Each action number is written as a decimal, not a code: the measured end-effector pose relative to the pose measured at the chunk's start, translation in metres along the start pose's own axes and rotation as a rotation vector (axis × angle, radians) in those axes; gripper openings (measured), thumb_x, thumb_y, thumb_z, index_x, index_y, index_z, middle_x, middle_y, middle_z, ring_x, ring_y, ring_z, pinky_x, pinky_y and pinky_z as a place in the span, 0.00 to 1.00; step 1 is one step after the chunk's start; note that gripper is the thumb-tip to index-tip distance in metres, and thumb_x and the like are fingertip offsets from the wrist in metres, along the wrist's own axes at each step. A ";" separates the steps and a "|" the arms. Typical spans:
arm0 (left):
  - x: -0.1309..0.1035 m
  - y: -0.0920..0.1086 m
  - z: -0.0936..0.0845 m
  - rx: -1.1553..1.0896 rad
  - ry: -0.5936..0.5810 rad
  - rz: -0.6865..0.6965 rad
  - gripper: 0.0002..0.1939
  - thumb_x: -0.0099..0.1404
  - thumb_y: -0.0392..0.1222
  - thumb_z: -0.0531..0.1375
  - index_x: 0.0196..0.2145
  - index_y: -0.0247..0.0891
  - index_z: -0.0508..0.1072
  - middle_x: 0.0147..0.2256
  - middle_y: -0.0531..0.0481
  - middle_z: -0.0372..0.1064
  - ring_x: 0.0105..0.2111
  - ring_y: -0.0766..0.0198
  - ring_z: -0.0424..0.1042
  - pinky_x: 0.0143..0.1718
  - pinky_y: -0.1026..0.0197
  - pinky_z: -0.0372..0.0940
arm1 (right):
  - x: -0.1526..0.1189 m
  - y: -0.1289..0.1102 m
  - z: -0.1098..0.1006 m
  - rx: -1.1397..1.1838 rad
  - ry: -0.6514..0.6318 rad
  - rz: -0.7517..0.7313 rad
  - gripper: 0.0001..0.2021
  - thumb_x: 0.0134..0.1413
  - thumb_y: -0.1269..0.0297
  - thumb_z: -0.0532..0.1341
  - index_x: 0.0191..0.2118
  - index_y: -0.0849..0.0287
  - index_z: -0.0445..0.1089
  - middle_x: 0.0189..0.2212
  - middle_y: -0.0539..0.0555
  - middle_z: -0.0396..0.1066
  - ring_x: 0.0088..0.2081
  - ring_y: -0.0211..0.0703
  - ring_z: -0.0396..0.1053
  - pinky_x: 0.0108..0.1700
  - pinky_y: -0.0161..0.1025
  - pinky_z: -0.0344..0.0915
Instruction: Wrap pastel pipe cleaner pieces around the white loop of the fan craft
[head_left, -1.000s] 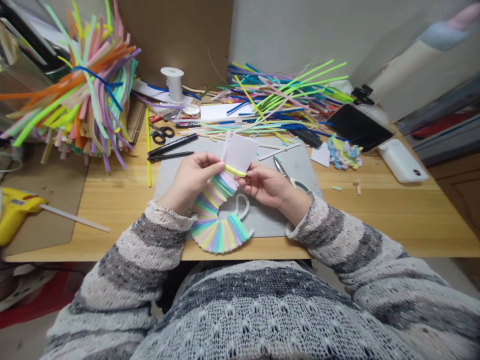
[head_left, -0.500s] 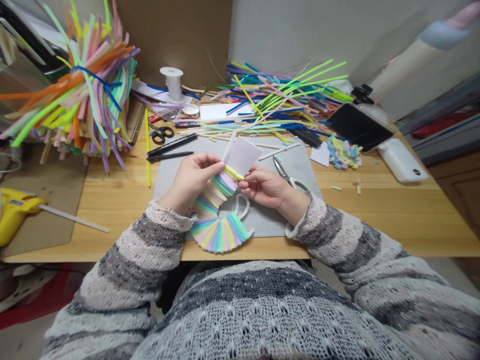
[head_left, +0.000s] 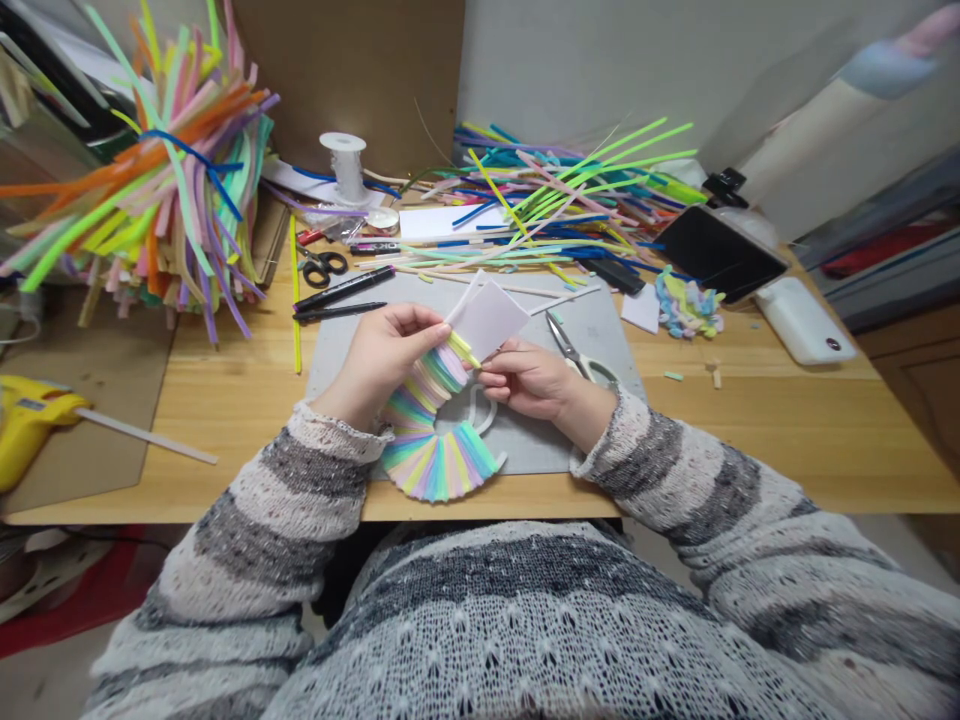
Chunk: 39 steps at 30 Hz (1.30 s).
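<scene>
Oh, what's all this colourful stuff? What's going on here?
Someone is working at a table with bare hands. The left hand pinches the upper end of a curved band of pastel strips, next to a white card. The right hand has its fingertips at the lower end of a yellow strip beside that card. Scissors lie on the gray mat, and coloured stems are heaped behind.
</scene>
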<state>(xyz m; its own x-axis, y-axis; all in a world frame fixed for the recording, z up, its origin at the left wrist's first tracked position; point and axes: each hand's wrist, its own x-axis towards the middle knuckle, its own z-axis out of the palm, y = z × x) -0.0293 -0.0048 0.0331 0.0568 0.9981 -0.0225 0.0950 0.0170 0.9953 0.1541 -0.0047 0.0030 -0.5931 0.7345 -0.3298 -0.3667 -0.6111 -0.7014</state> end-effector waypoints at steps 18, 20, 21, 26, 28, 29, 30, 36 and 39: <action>0.000 -0.002 0.001 -0.069 -0.003 0.024 0.12 0.47 0.44 0.69 0.26 0.34 0.74 0.26 0.51 0.72 0.27 0.67 0.68 0.33 0.63 0.65 | 0.001 0.003 0.001 -0.005 -0.002 -0.077 0.16 0.39 0.80 0.60 0.34 0.56 0.58 0.18 0.41 0.58 0.17 0.26 0.50 0.17 0.23 0.45; 0.000 -0.002 0.001 -0.092 0.012 0.032 0.12 0.47 0.43 0.69 0.26 0.34 0.74 0.25 0.52 0.72 0.27 0.67 0.68 0.33 0.64 0.64 | 0.000 0.000 0.001 -0.023 -0.004 -0.096 0.18 0.39 0.80 0.60 0.36 0.54 0.58 0.19 0.40 0.58 0.16 0.26 0.51 0.17 0.23 0.45; 0.000 -0.002 0.001 -0.098 0.020 0.035 0.12 0.47 0.43 0.69 0.26 0.34 0.74 0.25 0.52 0.71 0.27 0.68 0.68 0.33 0.64 0.64 | 0.000 -0.001 0.001 -0.045 -0.006 -0.093 0.19 0.39 0.80 0.60 0.37 0.54 0.58 0.19 0.40 0.57 0.16 0.26 0.52 0.17 0.23 0.45; 0.001 -0.004 0.000 -0.048 0.045 -0.008 0.13 0.46 0.45 0.69 0.26 0.34 0.74 0.25 0.52 0.71 0.26 0.68 0.67 0.31 0.64 0.62 | 0.000 -0.003 0.001 -0.243 0.096 -0.147 0.17 0.35 0.78 0.57 0.36 0.57 0.60 0.21 0.42 0.58 0.17 0.28 0.55 0.15 0.25 0.44; 0.001 -0.003 0.000 -0.012 0.047 -0.033 0.13 0.47 0.45 0.69 0.26 0.34 0.75 0.25 0.52 0.71 0.25 0.68 0.66 0.30 0.64 0.61 | -0.002 -0.003 0.002 -0.334 0.192 -0.233 0.15 0.37 0.77 0.56 0.36 0.57 0.61 0.27 0.45 0.63 0.18 0.29 0.58 0.15 0.27 0.46; 0.000 -0.002 0.000 0.005 0.041 -0.043 0.12 0.47 0.45 0.69 0.26 0.34 0.75 0.24 0.52 0.71 0.25 0.68 0.66 0.30 0.64 0.61 | -0.003 -0.003 0.003 -0.385 0.234 -0.287 0.13 0.39 0.75 0.56 0.36 0.57 0.62 0.30 0.47 0.65 0.20 0.29 0.59 0.16 0.28 0.47; 0.000 -0.002 0.000 0.019 0.029 -0.051 0.12 0.47 0.44 0.68 0.26 0.34 0.75 0.24 0.52 0.71 0.24 0.68 0.66 0.29 0.64 0.61 | -0.004 -0.002 0.003 -0.448 0.261 -0.348 0.11 0.42 0.74 0.56 0.36 0.58 0.62 0.34 0.49 0.66 0.22 0.29 0.60 0.17 0.28 0.50; -0.002 -0.001 0.005 0.006 -0.023 -0.043 0.11 0.47 0.43 0.68 0.25 0.33 0.74 0.24 0.52 0.70 0.25 0.68 0.66 0.30 0.64 0.61 | -0.007 0.003 0.003 -0.913 0.203 -0.595 0.10 0.53 0.61 0.60 0.40 0.59 0.65 0.35 0.52 0.67 0.33 0.37 0.64 0.33 0.34 0.61; -0.001 -0.005 0.006 -0.020 0.041 -0.019 0.11 0.47 0.43 0.67 0.26 0.34 0.74 0.25 0.51 0.71 0.26 0.67 0.67 0.31 0.64 0.62 | -0.007 0.005 0.001 -1.099 0.152 -0.548 0.10 0.57 0.58 0.57 0.39 0.60 0.67 0.30 0.50 0.67 0.30 0.36 0.62 0.33 0.35 0.59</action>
<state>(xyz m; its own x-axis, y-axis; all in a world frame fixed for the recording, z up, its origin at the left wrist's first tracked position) -0.0237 -0.0061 0.0276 0.0147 0.9992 -0.0375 0.0753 0.0363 0.9965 0.1559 -0.0131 0.0030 -0.4348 0.8870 0.1555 0.2999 0.3054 -0.9037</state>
